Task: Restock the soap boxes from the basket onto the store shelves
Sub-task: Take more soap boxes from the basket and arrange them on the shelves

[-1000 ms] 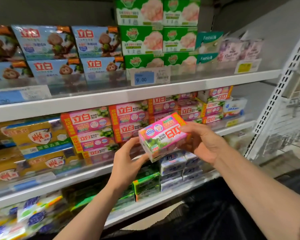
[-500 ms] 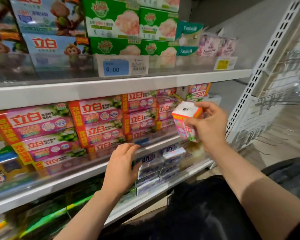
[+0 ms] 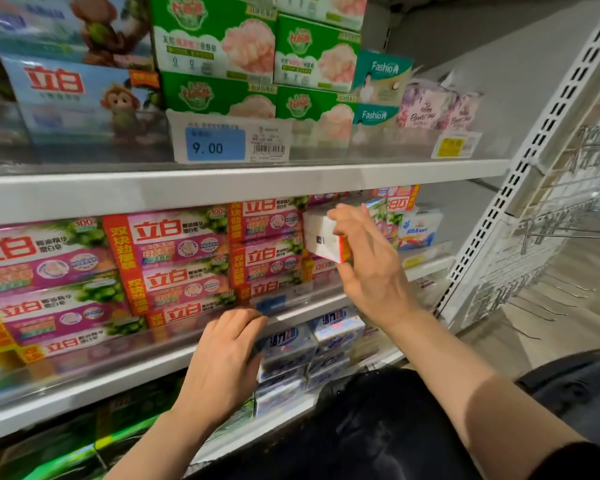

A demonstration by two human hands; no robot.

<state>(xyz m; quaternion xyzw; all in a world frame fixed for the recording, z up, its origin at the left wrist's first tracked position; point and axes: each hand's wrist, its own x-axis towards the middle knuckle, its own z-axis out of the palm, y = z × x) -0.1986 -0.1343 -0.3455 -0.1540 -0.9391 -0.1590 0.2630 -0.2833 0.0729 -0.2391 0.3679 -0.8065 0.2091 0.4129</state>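
At middle shelf [image 3: 291, 308]: right hand [image 3: 371, 268] clamps soap box [image 3: 321, 239] by its ends; rigid, light carton. Left hand [image 3: 222, 362] flat, fingers relaxed.

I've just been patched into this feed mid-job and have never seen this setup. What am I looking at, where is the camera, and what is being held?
There is no machine here: a person is working with bare hands, and the single camera sits on their head, looking forward and down. The view faces store shelves. The right hand grips a soap box and holds it at the middle shelf, in front of stacked pink boxes. The left hand holds nothing; its fingers lie at that shelf's front rail. The upper shelf carries green boxes and a price tag reading 9.00. The basket cannot be made out.
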